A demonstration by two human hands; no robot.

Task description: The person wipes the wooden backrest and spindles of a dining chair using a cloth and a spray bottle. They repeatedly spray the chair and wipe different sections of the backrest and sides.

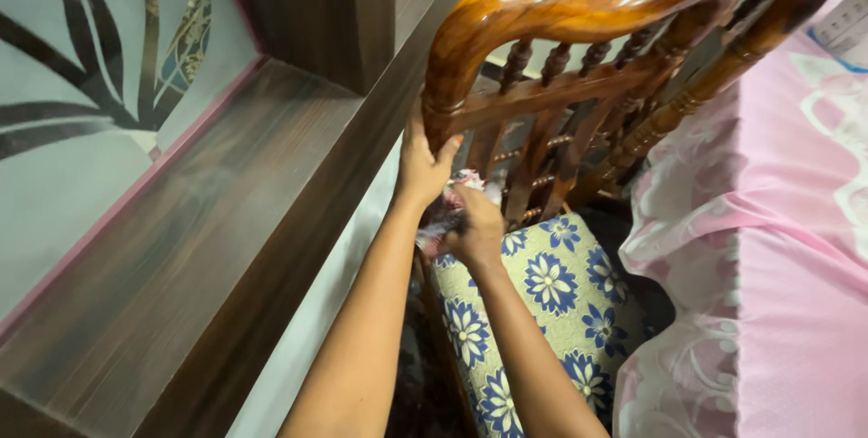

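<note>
A polished wooden chair (561,13) with a curved top rail and turned spindles stands in the middle. Its seat cushion (542,293) is cream with blue flowers. My left hand (421,162) grips the chair's left back post just below the curve. My right hand (475,226) is closed on a crumpled white and pink cloth (466,180), pressed against the lower part of the same post beside the spindles. Both forearms reach up from the bottom of the view.
A dark wooden frame or ledge (208,248) runs diagonally on the left, bordering a frosted panel with a leaf pattern (81,85). A bed with a pink patterned sheet (778,248) lies close on the right, touching the chair's side.
</note>
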